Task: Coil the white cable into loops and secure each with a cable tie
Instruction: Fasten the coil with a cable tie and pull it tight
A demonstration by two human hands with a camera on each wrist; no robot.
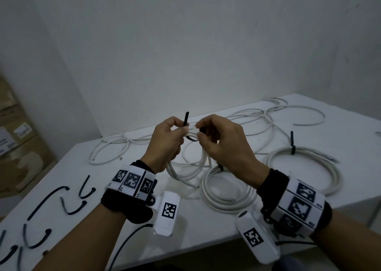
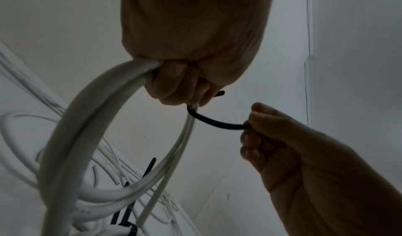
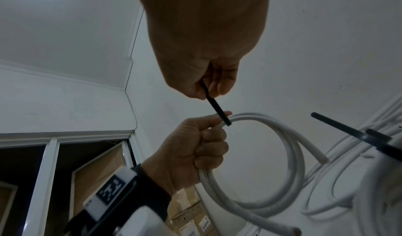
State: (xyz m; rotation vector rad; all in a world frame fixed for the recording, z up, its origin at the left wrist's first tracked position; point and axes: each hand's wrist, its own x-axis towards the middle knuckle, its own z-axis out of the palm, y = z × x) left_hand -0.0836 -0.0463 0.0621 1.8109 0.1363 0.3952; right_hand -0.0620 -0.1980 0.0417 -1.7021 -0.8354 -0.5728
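White cable coil [image 1: 186, 173] hangs in loops below our left hand [image 1: 165, 143], whose curled fingers grip the top of the bundle above the table [image 1: 144, 229]. Our right hand [image 1: 222, 141], just beside the left, pinches one end of a black cable tie [image 2: 217, 123] that curves under the gripped strands. The tie's other end sticks up past our left-hand fingers [image 1: 175, 124], and two tied coils [image 1: 226, 192] lie below and right of our hands.

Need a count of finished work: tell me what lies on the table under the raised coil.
Under the held coil, two tied coils lie on the table. The right hand hides part of the nearer one.
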